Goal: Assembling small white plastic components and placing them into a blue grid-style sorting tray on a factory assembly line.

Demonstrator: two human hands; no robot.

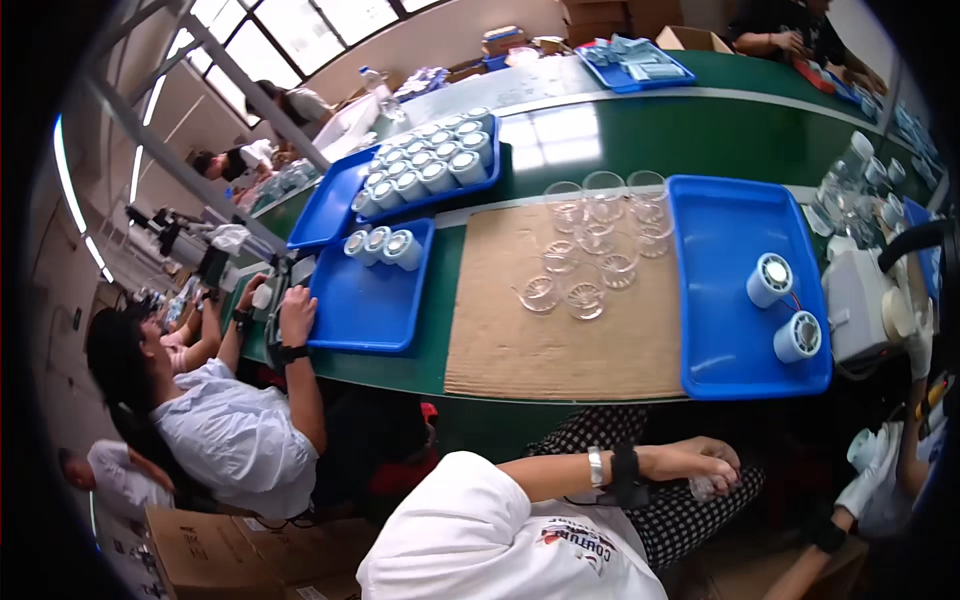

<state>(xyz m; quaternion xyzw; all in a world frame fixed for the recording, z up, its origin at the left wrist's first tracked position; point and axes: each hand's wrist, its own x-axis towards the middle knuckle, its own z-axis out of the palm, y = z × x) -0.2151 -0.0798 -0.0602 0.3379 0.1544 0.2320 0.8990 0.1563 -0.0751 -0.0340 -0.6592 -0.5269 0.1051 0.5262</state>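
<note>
My left hand (712, 460) is closed around a small clear cup (704, 487) above my lap, its fingers partly hidden. Out at the lower right, my right hand (866, 488), in a white glove, grips a pale-blue cylindrical part (862, 450). Both wrists carry black bands. On the bench before me, several clear cups (585, 299) stand on a cardboard sheet (560, 350). To their right, a blue tray (735, 345) holds two pale-blue cylinders with spoked round ends (772, 278) (798, 337); a thin red wire shows between them.
A white machine (860, 300) stands right of the tray, beside clear plastic pieces (848, 205). At left, a co-worker (235, 425) sits by a blue tray (365, 310) with three cylinders. Behind it, another tray (497, 165) carries several more. Cardboard boxes (205, 550) lie at lower left.
</note>
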